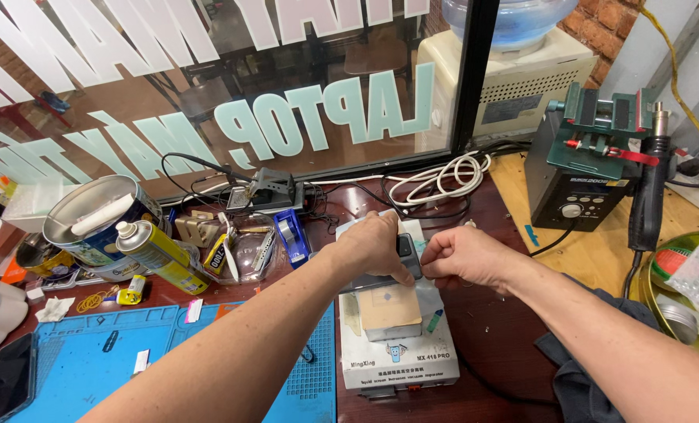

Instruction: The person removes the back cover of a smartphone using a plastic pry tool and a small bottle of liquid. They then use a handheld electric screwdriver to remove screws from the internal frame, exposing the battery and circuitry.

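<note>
partly hidden, phone (407, 252) gripped by left hand (374, 249), right hand (463, 257) pinching its edge, on heating plate (400, 352)

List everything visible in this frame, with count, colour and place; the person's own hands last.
phone: 1, dark, on the heating plate, under both hands
heating plate: 1, white, centre of table
mat: 1, blue, front left
spray can: 1, yellow, lying left
tin: 1, round, silver lid, far left
cable coil: 1, white, by the window
hot-air station: 1, black, right
water dispenser: 1, cream, behind
cloth: 1, dark grey, front right
left hand: on the phone
right hand: at the phone's edge
</note>
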